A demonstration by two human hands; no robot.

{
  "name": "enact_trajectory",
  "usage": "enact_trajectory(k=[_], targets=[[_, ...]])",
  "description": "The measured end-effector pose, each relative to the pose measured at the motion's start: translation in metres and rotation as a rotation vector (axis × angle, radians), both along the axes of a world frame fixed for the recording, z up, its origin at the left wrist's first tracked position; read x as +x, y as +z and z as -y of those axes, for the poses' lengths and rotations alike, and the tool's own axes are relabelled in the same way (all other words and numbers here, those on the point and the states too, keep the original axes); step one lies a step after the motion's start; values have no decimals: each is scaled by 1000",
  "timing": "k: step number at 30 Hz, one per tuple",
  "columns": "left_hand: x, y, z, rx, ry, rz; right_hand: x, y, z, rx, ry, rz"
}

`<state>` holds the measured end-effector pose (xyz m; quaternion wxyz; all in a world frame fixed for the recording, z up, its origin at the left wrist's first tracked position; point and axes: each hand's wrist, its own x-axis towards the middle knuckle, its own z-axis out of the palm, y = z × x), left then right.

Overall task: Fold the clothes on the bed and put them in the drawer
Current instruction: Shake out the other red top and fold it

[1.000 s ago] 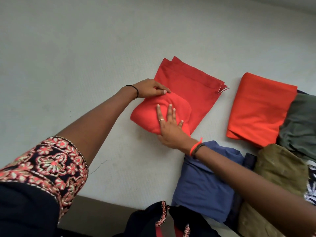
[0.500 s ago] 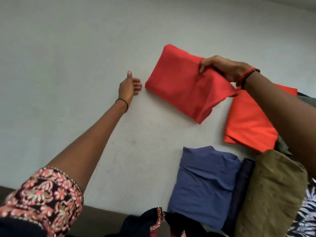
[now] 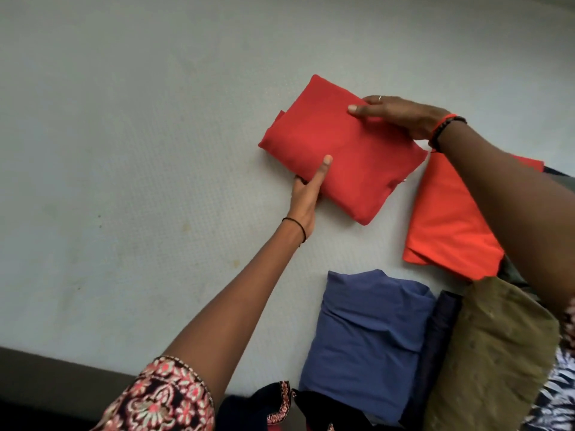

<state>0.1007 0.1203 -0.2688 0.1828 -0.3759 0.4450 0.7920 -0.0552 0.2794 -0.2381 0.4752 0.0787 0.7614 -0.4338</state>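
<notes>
A folded red cloth (image 3: 348, 154) is in the middle of the grey bed (image 3: 124, 150), just left of the folded pile. My left hand (image 3: 306, 197) holds its near edge, thumb on top and fingers tucked underneath. My right hand (image 3: 401, 116) grips its far right edge, thumb on top. Whether the cloth rests on the bed or hangs just above it, I cannot tell. The drawer is out of view.
Folded clothes lie to the right: an orange cloth (image 3: 448, 219), a blue one (image 3: 367, 337), a dark navy one (image 3: 441, 337) and an olive one (image 3: 491, 353). A dark embroidered garment (image 3: 273, 409) lies at the bottom. The bed's near edge (image 3: 46, 377) runs along the lower left.
One second ago both hands pressed the red cloth flat. My right hand then lifted it alone. Now my left hand has taken hold of its near edge too.
</notes>
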Motion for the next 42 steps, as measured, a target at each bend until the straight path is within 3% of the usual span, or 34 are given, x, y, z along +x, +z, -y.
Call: enact_trajectory(k=[5, 8, 12, 16, 20, 26, 34, 38, 42], targets=[[-23, 9, 6, 66, 138, 5, 32, -8, 3, -140, -233, 21], [-23, 17, 18, 226, 79, 22, 59, -16, 10, -260, -339, -3], [-13, 26, 34, 297, 19, 3, 88, -19, 12, -407, -528, 30], [-2, 42, 39, 318, -51, 3, 121, -4, 11, -634, -788, 262], [11, 52, 36, 324, -224, 45, 156, 7, -7, -772, -881, 429], [22, 64, 3, 372, -501, 150, 215, 31, -54, -689, -956, 363], [-3, 74, -116, 314, -776, -16, 239, 57, -160, -535, -1179, -14], [-15, 55, -156, 134, -757, -57, 218, 34, -204, -431, -1123, -56], [4, 38, -162, -186, -942, -108, 220, 9, -225, -340, -1053, -31]])
